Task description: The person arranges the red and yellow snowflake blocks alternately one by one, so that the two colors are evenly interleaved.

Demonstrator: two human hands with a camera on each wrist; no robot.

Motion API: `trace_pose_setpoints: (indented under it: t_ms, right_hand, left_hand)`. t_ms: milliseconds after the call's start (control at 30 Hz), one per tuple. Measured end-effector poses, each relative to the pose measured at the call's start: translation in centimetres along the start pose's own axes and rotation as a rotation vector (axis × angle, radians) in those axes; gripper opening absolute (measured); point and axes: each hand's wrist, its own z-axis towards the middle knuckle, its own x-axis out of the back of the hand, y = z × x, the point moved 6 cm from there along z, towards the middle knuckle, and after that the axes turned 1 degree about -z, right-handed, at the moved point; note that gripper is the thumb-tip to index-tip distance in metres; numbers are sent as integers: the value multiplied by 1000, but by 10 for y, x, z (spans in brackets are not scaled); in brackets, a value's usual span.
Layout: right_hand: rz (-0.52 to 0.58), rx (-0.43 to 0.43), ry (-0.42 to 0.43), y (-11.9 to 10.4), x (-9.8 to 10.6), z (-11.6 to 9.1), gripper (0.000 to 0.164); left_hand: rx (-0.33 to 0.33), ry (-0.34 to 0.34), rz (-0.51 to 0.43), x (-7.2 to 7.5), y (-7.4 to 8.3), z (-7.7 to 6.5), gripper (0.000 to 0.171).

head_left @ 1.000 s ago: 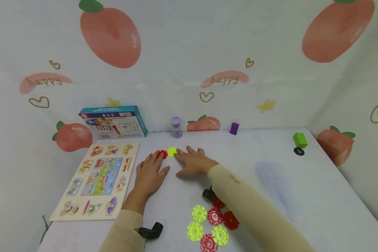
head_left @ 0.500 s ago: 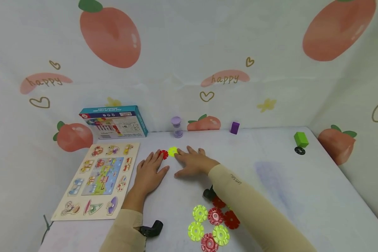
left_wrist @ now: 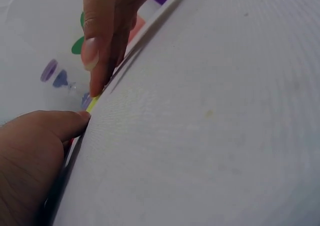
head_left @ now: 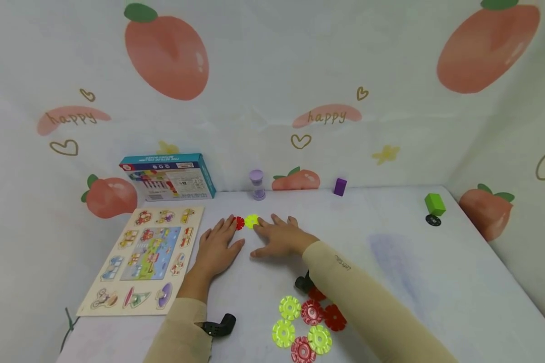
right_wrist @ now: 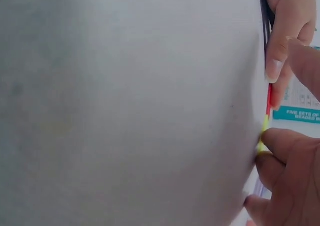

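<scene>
Two small notched plastic discs lie side by side near the back of the table: a red disc (head_left: 240,223) and a yellow disc (head_left: 252,221). My left hand (head_left: 215,250) lies palm down, its fingertips on the left part of the red disc. From the other side, my right hand (head_left: 279,238) reaches over with spread fingers, the fingertips at the yellow disc's right edge. In the right wrist view the red disc (right_wrist: 270,96) and the yellow disc (right_wrist: 263,136) show edge-on, flat on the tabletop. Neither hand curls round anything.
Several more red and yellow discs (head_left: 283,333) lie at the front, some hidden under the right sleeve (head_left: 368,297). A wooden puzzle board (head_left: 118,297) and a box (head_left: 177,184) stand left. Behind are a sand timer (head_left: 257,185) and purple block (head_left: 340,187); a green block (head_left: 435,204) sits right.
The head view has shifted slightly. Both hands stay at the two discs, with hardly any movement.
</scene>
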Motion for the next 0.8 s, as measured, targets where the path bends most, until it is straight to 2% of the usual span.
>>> trace_pose_setpoints:
  t_ms: [100,233,400,500,633,700,800]
  right_hand:
    - [36,26,44,1,1,-3,93]
    - [174,77,194,7,21,-22,89]
    - [479,183,412,23,57,-78,66]
    - [665,279,466,31,64,-117,49]
    - [906,346,432,46,49,-160,41]
    - [958,321,409,56,30,-174,41]
    - [930,208,363,70,-5,-182,45]
  left_hand:
    - [2,10,-6,-3,0,-1,70]
    - [-17,56,-3,-3,5,-3,72]
    - [-85,42,34,-8,25,-2,77]
    - [-73,1,84,-12,31,0,79]
    - [-53,-28,130,-16,32,1,79]
    - [-56,-32,126,-16,32,1,79]
    - [-67,-39,110,-18,31,0,81]
